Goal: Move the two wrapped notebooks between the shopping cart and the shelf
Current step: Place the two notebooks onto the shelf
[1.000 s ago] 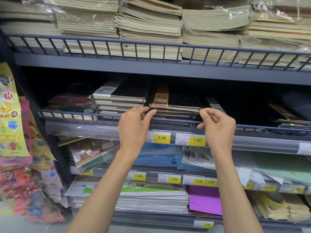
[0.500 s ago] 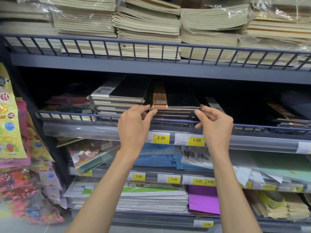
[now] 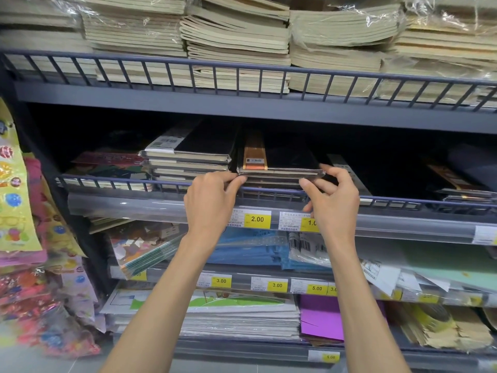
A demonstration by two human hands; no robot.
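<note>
- The wrapped notebook [image 3: 279,164], black with an orange band near its left side, lies on top of a short pile on the middle shelf [image 3: 242,117], its front edge just above the wire rail [image 3: 271,190].
- The left hand [image 3: 208,201] pinches the notebook's front left corner, thumb and fingertips closed on the clear wrap.
- The right hand [image 3: 332,200] pinches the front right corner, the thumb under the edge and the fingers curled over the top.
- Both forearms reach up from the bottom of the view, well apart at the elbows and closer at the wrists.
- Just left of the held notebook sits a taller stack of wrapped black notebooks [image 3: 188,160] with a white barcode label on the top one; whether the second notebook of the task is among them cannot be told.
- Under the rail, a clear strip carries yellow price tags [image 3: 257,219]; one reads 2.00, and the right hand partly covers the next.
- The shelf above holds piles of cream exercise books [image 3: 236,41], some in crinkled plastic.
- Lower shelves hold blue packets [image 3: 250,251], white paper pads [image 3: 242,319] and purple sheets [image 3: 321,317].
- Colourful sticker packs [image 3: 16,205] hang at the far left.
</note>
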